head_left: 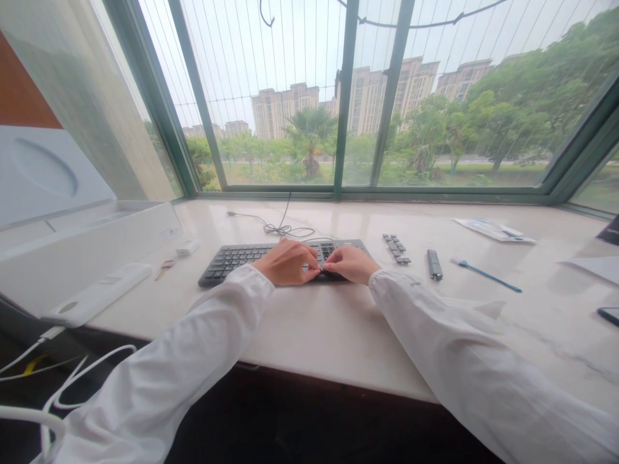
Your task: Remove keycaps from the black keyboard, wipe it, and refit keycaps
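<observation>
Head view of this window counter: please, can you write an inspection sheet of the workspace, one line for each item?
Surface: white veined stone counter.
Things: black plastic keyboard; small loose black keycaps beside it.
Clutter: slender blue brush, oblong grey tool, key with pink tag, printed leaflet.
Hands: left hand and right hand both on the keyboard, fingertips meeting; anything pinched is too small to tell.
Cables: thin black cable coiled behind the keyboard; white cables at lower left.
Surroundings: green-framed window, trees and tower blocks outside.
</observation>
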`<state>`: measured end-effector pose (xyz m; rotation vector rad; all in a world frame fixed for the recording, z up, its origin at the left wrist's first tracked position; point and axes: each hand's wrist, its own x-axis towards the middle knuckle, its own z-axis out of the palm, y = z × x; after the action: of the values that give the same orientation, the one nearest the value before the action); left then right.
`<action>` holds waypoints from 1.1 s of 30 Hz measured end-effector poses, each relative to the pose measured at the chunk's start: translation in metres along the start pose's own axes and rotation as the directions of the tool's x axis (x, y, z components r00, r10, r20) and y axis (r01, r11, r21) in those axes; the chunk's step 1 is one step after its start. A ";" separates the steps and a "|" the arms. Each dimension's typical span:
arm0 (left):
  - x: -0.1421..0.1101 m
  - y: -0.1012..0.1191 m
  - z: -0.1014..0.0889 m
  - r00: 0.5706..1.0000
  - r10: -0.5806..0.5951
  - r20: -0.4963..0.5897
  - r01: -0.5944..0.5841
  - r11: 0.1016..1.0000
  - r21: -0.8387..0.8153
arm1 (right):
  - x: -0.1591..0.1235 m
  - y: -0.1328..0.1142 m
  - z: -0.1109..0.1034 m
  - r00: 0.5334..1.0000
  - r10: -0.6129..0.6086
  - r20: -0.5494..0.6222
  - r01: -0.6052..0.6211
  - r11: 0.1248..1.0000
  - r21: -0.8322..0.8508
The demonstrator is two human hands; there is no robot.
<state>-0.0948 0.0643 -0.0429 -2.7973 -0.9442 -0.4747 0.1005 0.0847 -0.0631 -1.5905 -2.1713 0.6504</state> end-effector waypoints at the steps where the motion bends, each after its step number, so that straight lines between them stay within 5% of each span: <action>1: 0.000 0.001 0.000 1.000 0.006 0.001 -0.006 1.000 0.007 | 0.001 -0.001 0.000 1.000 0.002 0.001 -0.002 1.000 -0.007; 33: -0.004 -0.007 0.008 0.999 0.010 -0.053 -0.009 1.000 0.016 | 0.004 0.008 0.007 0.991 -0.129 -0.025 0.129 0.991 0.018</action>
<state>-0.0996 0.0697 -0.0515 -2.7590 -0.9196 -0.5344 0.1019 0.0901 -0.0736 -1.4272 -2.2214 0.6073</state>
